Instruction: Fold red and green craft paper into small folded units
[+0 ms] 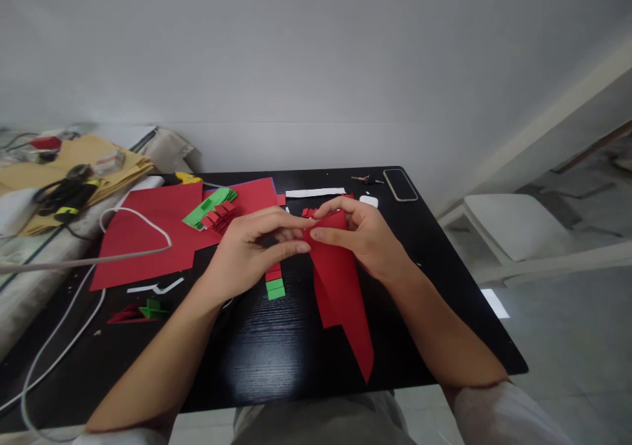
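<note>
A long sheet of red paper [340, 287], its lower part cut to a narrow point, hangs from both hands above the black table. My right hand [363, 234] is closed on its upper end, with the thumb on the near face and the fingers behind. My left hand [261, 241] pinches at the upper left edge of the same paper, index finger and thumb reaching to it; its other fingers are partly hidden. Below the left hand, a folded red and green paper strip [275, 284] lies on the table, partly covered by that hand.
Red sheets [148, 234], green folded paper [212, 206] and a yellow cutter [187, 178] lie left. White cables [64, 333] cross the left side. At the back are a white strip [316, 193], keys [367, 180], a phone [400, 185] and a small white case [368, 201].
</note>
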Demonstrator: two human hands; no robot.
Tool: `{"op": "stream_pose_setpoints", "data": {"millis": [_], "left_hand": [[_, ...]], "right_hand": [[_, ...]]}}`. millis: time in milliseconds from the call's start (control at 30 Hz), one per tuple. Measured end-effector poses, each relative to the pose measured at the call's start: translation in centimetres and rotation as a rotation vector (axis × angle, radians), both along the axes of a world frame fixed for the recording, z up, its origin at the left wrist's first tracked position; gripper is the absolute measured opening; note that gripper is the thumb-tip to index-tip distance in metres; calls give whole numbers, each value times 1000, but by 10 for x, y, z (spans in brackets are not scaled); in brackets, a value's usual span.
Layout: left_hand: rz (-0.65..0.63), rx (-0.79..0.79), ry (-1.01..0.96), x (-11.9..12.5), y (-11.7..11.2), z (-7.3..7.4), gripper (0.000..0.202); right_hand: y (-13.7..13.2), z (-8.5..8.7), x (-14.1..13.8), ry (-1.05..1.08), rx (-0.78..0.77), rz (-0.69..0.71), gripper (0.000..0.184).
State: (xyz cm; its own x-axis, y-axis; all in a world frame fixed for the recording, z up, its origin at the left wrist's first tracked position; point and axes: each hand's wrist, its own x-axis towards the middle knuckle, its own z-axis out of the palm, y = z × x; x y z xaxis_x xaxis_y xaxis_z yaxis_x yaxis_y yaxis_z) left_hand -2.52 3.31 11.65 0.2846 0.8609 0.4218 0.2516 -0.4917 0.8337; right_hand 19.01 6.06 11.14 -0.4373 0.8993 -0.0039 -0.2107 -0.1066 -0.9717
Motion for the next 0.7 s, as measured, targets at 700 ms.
{"op": "stream_pose_setpoints", "data": {"millis": [700], "left_hand": [[2, 132, 65, -2, 1, 6, 23]], "right_hand": [[1, 7, 0, 5, -53, 43, 32]]}}
